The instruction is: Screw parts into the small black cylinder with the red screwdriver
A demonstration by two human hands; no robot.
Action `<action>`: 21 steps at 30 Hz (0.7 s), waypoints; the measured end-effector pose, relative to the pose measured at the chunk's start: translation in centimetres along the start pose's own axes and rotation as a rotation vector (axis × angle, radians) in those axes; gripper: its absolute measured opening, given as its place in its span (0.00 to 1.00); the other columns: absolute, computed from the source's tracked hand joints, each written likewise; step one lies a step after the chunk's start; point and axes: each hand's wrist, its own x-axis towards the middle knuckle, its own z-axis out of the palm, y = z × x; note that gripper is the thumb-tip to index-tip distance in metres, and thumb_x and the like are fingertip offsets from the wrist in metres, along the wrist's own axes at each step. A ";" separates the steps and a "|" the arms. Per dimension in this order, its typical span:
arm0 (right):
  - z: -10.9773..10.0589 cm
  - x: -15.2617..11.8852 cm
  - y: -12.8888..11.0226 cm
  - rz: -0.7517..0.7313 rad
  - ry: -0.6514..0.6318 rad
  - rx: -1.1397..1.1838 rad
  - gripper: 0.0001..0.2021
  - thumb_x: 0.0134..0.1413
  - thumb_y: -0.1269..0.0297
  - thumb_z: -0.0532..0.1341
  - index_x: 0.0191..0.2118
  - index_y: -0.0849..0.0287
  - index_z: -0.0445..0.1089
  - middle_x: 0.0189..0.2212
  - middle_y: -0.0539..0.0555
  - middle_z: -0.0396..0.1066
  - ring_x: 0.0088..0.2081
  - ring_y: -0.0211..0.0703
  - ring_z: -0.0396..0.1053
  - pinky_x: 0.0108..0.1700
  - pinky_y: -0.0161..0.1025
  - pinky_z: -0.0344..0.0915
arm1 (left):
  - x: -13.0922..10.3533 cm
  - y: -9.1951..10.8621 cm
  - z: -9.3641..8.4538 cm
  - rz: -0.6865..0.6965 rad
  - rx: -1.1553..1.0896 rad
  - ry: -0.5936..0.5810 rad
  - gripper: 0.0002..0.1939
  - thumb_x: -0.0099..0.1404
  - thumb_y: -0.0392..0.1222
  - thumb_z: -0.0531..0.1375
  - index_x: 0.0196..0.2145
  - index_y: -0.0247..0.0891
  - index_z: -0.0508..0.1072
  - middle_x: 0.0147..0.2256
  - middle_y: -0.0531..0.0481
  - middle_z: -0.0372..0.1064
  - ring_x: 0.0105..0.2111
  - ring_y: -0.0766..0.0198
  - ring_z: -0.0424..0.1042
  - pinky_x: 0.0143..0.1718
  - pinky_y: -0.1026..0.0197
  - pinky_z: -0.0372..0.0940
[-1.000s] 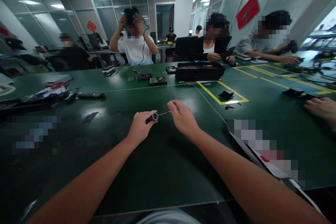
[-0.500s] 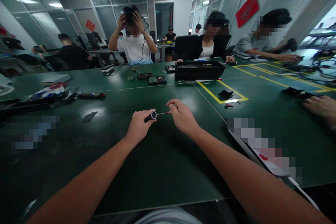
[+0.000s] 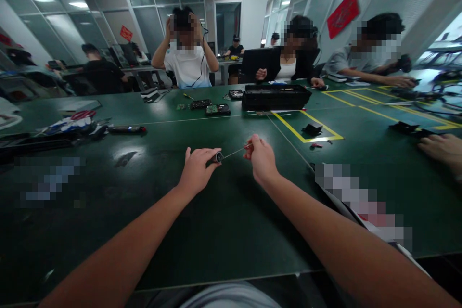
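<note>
At the right edge of the glossy green table [image 3: 216, 245], a pale sheet [image 3: 361, 204] bears print masked beyond reading. The left hand [image 3: 197, 169] has its fingers clamped on a dark cylinder [image 3: 218, 157] above the table; the right hand's [image 3: 264, 160] fingers grip a red-handled screwdriver [image 3: 248, 146], its shaft toward the cylinder's end. Beyond are yellow tape lines [image 3: 288, 127], a black bin [image 3: 276, 101], co-workers [image 3: 188, 67] and a red wall sign [image 3: 344, 13], its writing illegible.

My left hand [image 3: 198, 169] grips a small dark cylinder [image 3: 217, 157] above a green table [image 3: 216, 240]; my right hand [image 3: 263, 158] holds a thin, red-handled tool [image 3: 234, 153], its metal shaft pointing at the cylinder's round end.
</note>
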 end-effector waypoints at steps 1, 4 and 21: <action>-0.1 0.1 0.1 -0.016 0.015 -0.016 0.14 0.62 0.50 0.56 0.31 0.54 0.66 0.26 0.49 0.67 0.26 0.40 0.65 0.30 0.39 0.65 | 0.0 0.0 0.1 -0.009 -0.003 -0.023 0.19 0.69 0.40 0.61 0.57 0.52 0.71 0.55 0.50 0.72 0.58 0.52 0.66 0.68 0.26 0.37; -0.2 0.0 0.1 -0.120 0.013 -0.110 0.14 0.64 0.51 0.54 0.33 0.54 0.67 0.27 0.50 0.68 0.29 0.41 0.67 0.31 0.39 0.65 | 0.1 -0.3 0.5 -0.021 -0.012 -0.068 0.19 0.70 0.41 0.61 0.57 0.53 0.71 0.54 0.50 0.72 0.58 0.52 0.67 0.68 0.26 0.36; -0.2 -2.2 -1.9 -0.556 -0.165 -0.651 0.12 0.69 0.56 0.49 0.36 0.54 0.63 0.28 0.52 0.72 0.32 0.45 0.69 0.35 0.41 0.59 | -0.1 0.0 0.5 -0.035 -0.033 -0.144 0.19 0.69 0.40 0.61 0.56 0.50 0.73 0.53 0.47 0.72 0.57 0.51 0.66 0.67 0.25 0.34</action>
